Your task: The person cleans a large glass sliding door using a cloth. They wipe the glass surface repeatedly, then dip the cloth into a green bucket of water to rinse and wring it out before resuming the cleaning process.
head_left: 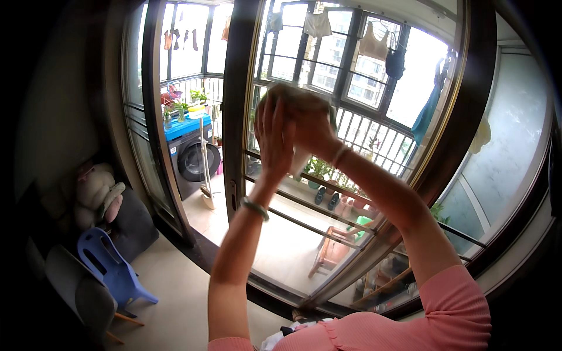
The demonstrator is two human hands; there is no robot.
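Both my hands are raised against the glass of a sliding door (304, 234). My right hand (313, 126) presses a crumpled greyish cloth (295, 96) onto the pane, fingers closed over it. Beside it, my left hand (274, 137) lies flat with fingers spread, touching the cloth's left edge and the glass. A green bangle sits on my left wrist and a thin bracelet on my right. My right sleeve is pink.
Dark door frame (237, 117) stands left of my hands. Beyond the glass a balcony holds a washing machine (196, 158), a mop (206, 175), potted plants, shoes, a wooden chair (331, 248) and hanging laundry. Indoors at left are a blue plastic chair (111, 266) and a plush toy (99, 190).
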